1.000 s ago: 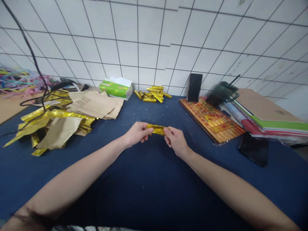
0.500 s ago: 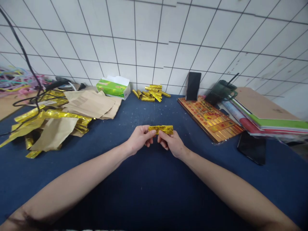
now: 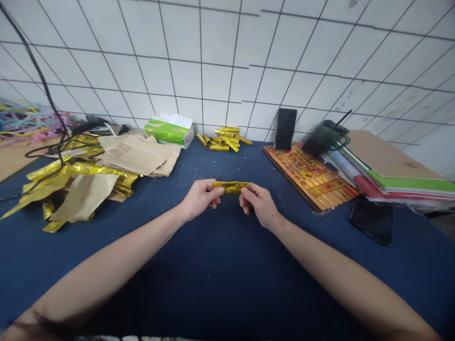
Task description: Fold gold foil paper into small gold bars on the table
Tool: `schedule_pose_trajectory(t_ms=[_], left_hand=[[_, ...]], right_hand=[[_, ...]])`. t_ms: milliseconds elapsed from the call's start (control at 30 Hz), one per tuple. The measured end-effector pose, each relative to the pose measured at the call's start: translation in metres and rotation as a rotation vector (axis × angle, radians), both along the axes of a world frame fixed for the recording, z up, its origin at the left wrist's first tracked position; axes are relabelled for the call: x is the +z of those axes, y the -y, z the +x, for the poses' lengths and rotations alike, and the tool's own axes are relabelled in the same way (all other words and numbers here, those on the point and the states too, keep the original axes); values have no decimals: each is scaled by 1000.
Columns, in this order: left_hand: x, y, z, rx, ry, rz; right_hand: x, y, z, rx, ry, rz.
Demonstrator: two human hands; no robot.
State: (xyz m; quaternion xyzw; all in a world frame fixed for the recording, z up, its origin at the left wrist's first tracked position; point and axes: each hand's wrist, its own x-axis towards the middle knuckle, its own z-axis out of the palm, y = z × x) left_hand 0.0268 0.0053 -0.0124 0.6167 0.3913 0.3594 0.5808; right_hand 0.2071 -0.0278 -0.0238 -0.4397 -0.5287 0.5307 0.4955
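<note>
Above the middle of the dark blue table (image 3: 227, 265), a short strip of shiny gold foil paper (image 3: 232, 187) stretches level between my two hands. My left hand (image 3: 202, 198) pinches its left end between thumb and fingers. At the right end my right hand (image 3: 261, 203) grips it the same way. The strip looks partly rolled or folded lengthwise, with a dark crease along its upper side. Farther back, against the tiled wall, lies a small pile of gold foil rolls (image 3: 227, 139).
On the left lie crumpled gold foil (image 3: 103, 169), brown paper (image 3: 138, 154) and a black cable (image 3: 46, 90). A green tissue box (image 3: 168, 130) stands at the back. To the right are an upright phone (image 3: 285, 129), an orange patterned packet (image 3: 313, 177), a dark mug (image 3: 327, 136), stacked folders (image 3: 398, 161) and another phone (image 3: 371, 220).
My hands have moved apart toward the strip's two ends. The foil strip has shifted slightly left and up, and now looks narrower, with a crease showing.
</note>
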Motion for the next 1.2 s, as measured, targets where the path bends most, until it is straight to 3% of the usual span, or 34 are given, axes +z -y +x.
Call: schedule_pose_trajectory(t_ms=[167, 367, 567, 700, 800, 967, 1200], left_hand=[[0, -6, -5, -44, -92, 130], [0, -8, -6, 20, -120, 302], [0, -13, -13, 123, -347, 763], [-2, -17, -20, 65, -599, 1070], [-4, -19, -23, -13, -825, 1206], [-10, -18, -26, -184, -1035, 1238], [-8, -10, -23, -191, -1144, 1207]], right_hand=[[0, -4, 2, -122, 57, 43], [-9, -6, 5, -189, 242, 155], [-7, -6, 6, -196, 491, 518], [-8, -5, 7, -202, 751, 655], [-11, -7, 8, -189, 1011, 703], [-12, -7, 6, -104, 1318, 743], [-4, 1, 0, -34, 1474, 723]])
